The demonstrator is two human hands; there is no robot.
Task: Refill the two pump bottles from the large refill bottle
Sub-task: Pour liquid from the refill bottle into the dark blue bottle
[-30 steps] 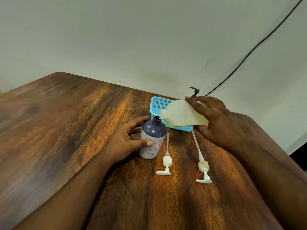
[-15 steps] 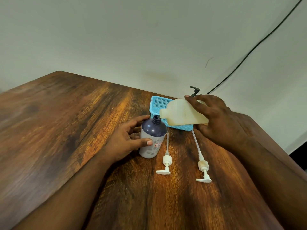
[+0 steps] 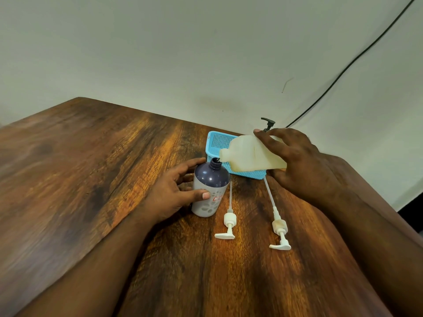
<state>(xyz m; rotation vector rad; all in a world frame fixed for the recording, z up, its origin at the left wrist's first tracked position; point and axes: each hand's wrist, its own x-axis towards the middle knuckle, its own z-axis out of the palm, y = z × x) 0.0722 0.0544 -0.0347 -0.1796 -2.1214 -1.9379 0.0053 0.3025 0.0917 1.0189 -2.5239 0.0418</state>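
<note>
Hands (image 3: 174, 195) midtable, open wood leftward

Both hands (image 3: 174, 197) (image 3: 304, 165) curled, seemingly gripping

— Where does the view sit?
— On the person's head, looking forward and down, close over the table (image 3: 91, 168), both forearms entering from the bottom edge.
— Any second view?
— Only this one; the wall (image 3: 160, 53) fills the top.

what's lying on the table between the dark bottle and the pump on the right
In the head view, another white pump lies between the dark bottle and the right-hand pump, its tube pointing toward the blue basket.
</note>
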